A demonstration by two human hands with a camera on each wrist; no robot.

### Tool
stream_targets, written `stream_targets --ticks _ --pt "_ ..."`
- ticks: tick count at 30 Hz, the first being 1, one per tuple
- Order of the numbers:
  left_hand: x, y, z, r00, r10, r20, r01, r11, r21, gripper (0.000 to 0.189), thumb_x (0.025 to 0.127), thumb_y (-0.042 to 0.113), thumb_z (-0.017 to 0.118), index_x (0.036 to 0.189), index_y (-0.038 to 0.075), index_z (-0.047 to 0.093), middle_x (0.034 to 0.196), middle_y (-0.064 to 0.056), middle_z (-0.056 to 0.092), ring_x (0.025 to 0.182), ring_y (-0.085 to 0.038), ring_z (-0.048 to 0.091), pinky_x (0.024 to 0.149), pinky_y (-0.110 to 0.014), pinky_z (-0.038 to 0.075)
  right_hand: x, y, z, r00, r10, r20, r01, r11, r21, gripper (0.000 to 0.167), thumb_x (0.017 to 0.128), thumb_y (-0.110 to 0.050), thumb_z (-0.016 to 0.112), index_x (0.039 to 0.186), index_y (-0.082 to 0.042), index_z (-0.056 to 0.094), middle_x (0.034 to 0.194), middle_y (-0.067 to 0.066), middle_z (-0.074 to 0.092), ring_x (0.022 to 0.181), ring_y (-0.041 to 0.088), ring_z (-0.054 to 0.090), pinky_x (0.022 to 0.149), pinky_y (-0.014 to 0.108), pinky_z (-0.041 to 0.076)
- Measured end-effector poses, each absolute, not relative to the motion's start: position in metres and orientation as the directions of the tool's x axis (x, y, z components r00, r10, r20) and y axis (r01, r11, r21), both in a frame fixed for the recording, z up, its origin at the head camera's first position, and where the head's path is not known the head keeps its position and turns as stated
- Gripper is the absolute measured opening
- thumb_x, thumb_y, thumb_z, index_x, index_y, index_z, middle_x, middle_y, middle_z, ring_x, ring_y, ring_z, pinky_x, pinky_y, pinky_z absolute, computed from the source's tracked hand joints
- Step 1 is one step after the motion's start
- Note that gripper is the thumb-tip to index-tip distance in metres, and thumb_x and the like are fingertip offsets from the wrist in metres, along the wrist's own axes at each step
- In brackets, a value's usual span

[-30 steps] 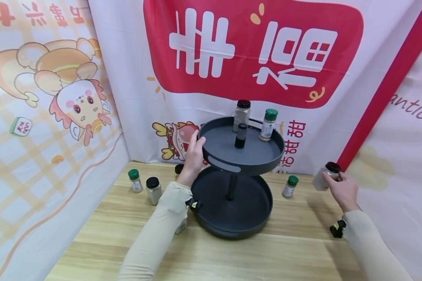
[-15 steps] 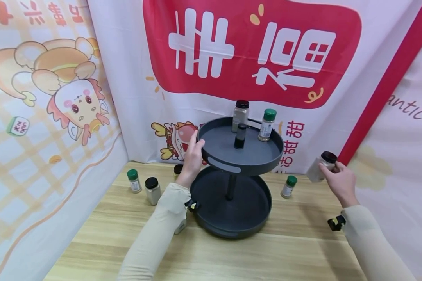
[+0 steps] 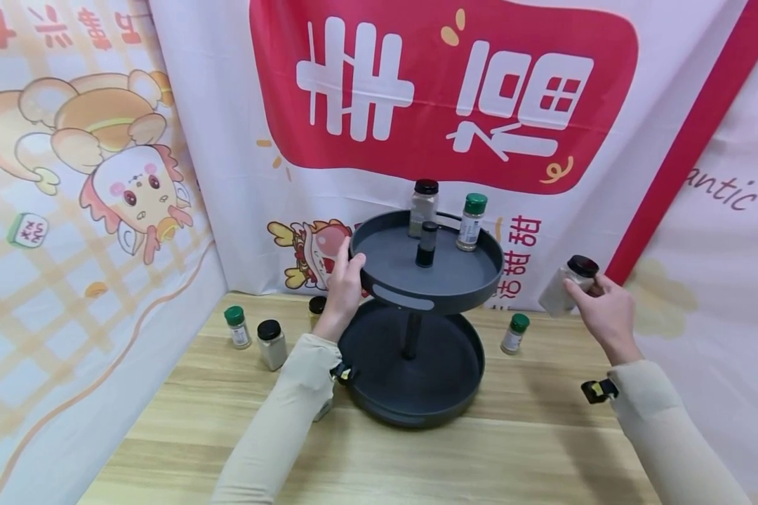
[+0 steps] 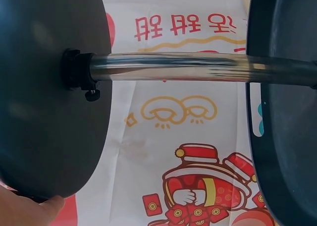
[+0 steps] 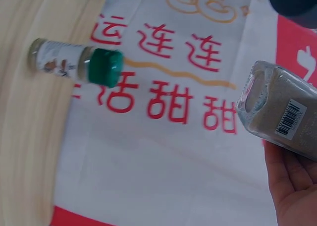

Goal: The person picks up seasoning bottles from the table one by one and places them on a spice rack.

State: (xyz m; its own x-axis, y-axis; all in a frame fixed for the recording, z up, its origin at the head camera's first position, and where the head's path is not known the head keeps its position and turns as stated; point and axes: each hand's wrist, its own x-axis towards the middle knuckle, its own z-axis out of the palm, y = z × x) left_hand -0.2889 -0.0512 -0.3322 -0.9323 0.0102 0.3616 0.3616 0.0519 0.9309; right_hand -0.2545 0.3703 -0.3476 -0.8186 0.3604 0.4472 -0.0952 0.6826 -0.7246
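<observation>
A dark grey two-tier round rack [image 3: 410, 414] stands on the wooden table, its tiers joined by a central metal post [image 4: 168, 66]. My left hand [image 3: 344, 287] holds the left rim of the upper tier [image 3: 391, 270], thumb near the edge. On that tier stand a black-capped spice jar [image 3: 423, 210] and a green-capped spice jar [image 3: 470, 228], both towards the back. Right of the rack, my right hand [image 3: 609, 315] grips a square spice jar [image 3: 559, 291] with a black lid, raised above the table and tilted. Its barcode and base show in the right wrist view.
A small green-capped jar [image 3: 514, 335] stands right of the rack. To the left are another green-capped jar [image 3: 237, 330], a black-capped jar [image 3: 271, 347] and one partly hidden jar [image 3: 316, 308]. Printed cloth [image 3: 227, 175] hangs behind and at the sides.
My right hand has lifted the black-lidded spice jar and brought it slightly left, tilting it more. My left hand stays on the upper tier's rim. The head view has shifted a little.
</observation>
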Motion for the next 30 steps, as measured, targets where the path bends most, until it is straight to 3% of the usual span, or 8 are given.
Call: stream_targets --ticks 7,18,21,25,30 --pt "-0.288 -0.051 -0.332 -0.926 -0.02 0.377 0.375 0.065 0.925 0.058 0.1 0.026 0.036 0.152 0.012 0.015 0.155 -0.004 0.017 0.138 -0.015 0.02 0.112 -0.035 0.018 -0.25 0.353 -0.325 -0.811 0.357 0.463 -0.121 0.673 -0.73 0.049 0.085 -0.043 0.067 0.1 0.004 0.064 0.104 0.023 0.066 0.072 -0.008 0.053 0.061 0.009 0.042" --pt "-0.286 -0.049 -0.332 -0.918 -0.009 0.396 0.394 0.08 0.916 0.06 0.099 0.025 0.038 0.152 0.01 0.013 0.156 -0.005 0.014 0.139 -0.016 0.018 0.112 -0.037 0.016 -0.244 0.333 -0.298 -0.816 0.316 0.484 -0.172 0.666 -0.726 0.054 0.086 -0.046 0.064 0.119 -0.002 0.064 0.112 0.017 0.065 0.085 0.002 0.058 0.067 0.01 0.044" --pt "-0.284 -0.049 -0.332 -0.914 -0.018 0.406 0.403 0.089 0.911 0.061 0.099 0.023 0.039 0.152 0.008 0.014 0.156 -0.007 0.014 0.139 -0.017 0.017 0.112 -0.039 0.016 -0.243 0.326 -0.287 -0.821 0.299 0.486 -0.188 0.663 -0.725 0.058 0.087 -0.046 0.062 0.127 -0.004 0.06 0.117 0.016 0.064 0.094 0.012 0.061 0.08 0.023 0.05" --pt "-0.284 -0.048 -0.333 -0.911 -0.02 0.412 0.408 0.096 0.908 0.061 0.098 0.024 0.039 0.152 0.008 0.014 0.156 -0.007 0.014 0.14 -0.017 0.015 0.112 -0.04 0.015 -0.243 0.317 -0.274 -0.82 0.295 0.491 -0.202 0.653 -0.73 0.06 0.087 -0.047 0.061 0.13 -0.005 0.058 0.121 0.014 0.062 0.104 0.026 0.06 0.09 0.044 0.047" --pt "-0.283 -0.049 -0.333 -0.907 -0.015 0.42 0.416 0.101 0.904 0.063 0.098 0.026 0.039 0.152 0.008 0.013 0.156 -0.006 0.013 0.14 -0.015 0.013 0.113 -0.039 0.014 -0.244 0.307 -0.259 -0.812 0.287 0.508 -0.236 0.635 -0.735 0.057 0.088 -0.045 0.062 0.13 -0.007 0.058 0.123 0.013 0.061 0.108 0.026 0.06 0.091 0.046 0.047"
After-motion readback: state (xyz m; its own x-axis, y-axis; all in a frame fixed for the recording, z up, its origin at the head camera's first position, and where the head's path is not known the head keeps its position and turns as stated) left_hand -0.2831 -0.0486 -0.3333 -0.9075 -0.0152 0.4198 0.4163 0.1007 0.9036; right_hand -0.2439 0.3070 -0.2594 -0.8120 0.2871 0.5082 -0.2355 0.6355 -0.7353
